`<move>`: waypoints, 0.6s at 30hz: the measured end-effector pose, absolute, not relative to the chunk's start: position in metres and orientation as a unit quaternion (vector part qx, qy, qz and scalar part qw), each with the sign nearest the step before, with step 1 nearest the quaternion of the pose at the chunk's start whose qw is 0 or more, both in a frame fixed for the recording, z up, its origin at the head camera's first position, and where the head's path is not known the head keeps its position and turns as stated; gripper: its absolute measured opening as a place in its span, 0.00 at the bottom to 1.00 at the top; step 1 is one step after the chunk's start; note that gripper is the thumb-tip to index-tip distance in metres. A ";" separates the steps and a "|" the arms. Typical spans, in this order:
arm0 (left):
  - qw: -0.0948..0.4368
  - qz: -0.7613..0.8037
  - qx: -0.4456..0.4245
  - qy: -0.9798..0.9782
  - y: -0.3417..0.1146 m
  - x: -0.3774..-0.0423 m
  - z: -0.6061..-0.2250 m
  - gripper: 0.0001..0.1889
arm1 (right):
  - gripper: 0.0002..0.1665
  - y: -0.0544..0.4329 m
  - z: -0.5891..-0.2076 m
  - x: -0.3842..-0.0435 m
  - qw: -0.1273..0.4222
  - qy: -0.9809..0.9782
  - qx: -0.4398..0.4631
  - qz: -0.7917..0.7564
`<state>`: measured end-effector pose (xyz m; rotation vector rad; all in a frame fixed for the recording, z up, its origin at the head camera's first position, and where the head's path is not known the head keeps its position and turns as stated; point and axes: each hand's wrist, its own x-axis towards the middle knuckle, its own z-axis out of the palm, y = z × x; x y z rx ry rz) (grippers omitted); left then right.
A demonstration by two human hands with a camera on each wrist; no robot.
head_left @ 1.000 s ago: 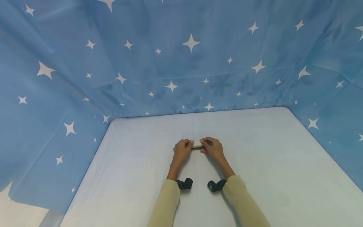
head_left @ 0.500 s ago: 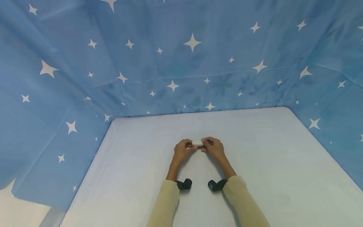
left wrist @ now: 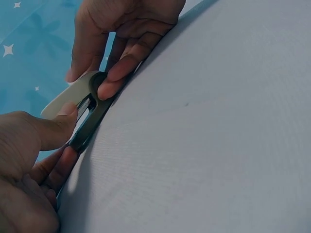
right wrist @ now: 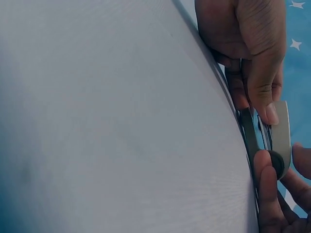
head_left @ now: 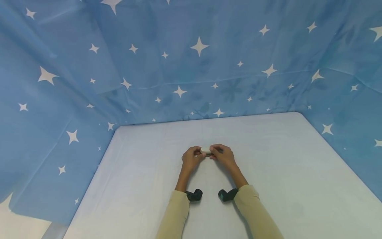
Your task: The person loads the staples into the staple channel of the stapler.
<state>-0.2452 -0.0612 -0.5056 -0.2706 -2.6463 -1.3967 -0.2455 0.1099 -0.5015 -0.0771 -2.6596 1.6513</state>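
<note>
A small stapler with a cream top (head_left: 205, 150) and a dark green base (left wrist: 90, 128) is held between both hands over the far middle of the table. The left hand (head_left: 191, 158) grips its front end, thumb at the gap under the cream cover and fingers below the base. At the rounded hinge end, the right hand (head_left: 224, 156) pinches the stapler between thumb and fingers. A metal strip (left wrist: 83, 109) shows between cover and base, which stand apart in the left wrist view. In the right wrist view, the left hand (right wrist: 250, 39) is above and the right hand (right wrist: 274, 199) below.
A white cloth-covered table (head_left: 143, 172) lies beneath the hands. Behind and at the sides hangs a blue curtain (head_left: 155, 73) with white stars. Dark wrist cameras (head_left: 195, 195) sit at the cuffs of the cream sleeves (head_left: 174, 214).
The left thumb has shifted from the stapler's cover down towards the near side, at the gap. More of the cream cover shows now. The right hand has stayed almost in place.
</note>
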 end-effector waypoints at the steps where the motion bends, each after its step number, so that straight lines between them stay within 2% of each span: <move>1: 0.074 -0.464 -0.088 -0.878 -0.061 -0.245 -0.506 0.16 | 0.22 0.110 -0.501 -0.245 0.004 -0.848 -0.024 0.530; 8: 0.108 -0.467 -0.081 -0.874 -0.058 -0.244 -0.510 0.17 | 0.22 0.112 -0.502 -0.243 -0.006 -0.835 -0.021 0.549; 14: 0.108 -0.473 -0.075 -0.871 -0.057 -0.249 -0.508 0.17 | 0.24 0.114 -0.501 -0.246 0.007 -0.843 0.015 0.538; 18: 0.106 -0.472 -0.070 -0.872 -0.059 -0.252 -0.506 0.17 | 0.25 0.115 -0.498 -0.249 -0.004 -0.827 0.037 0.562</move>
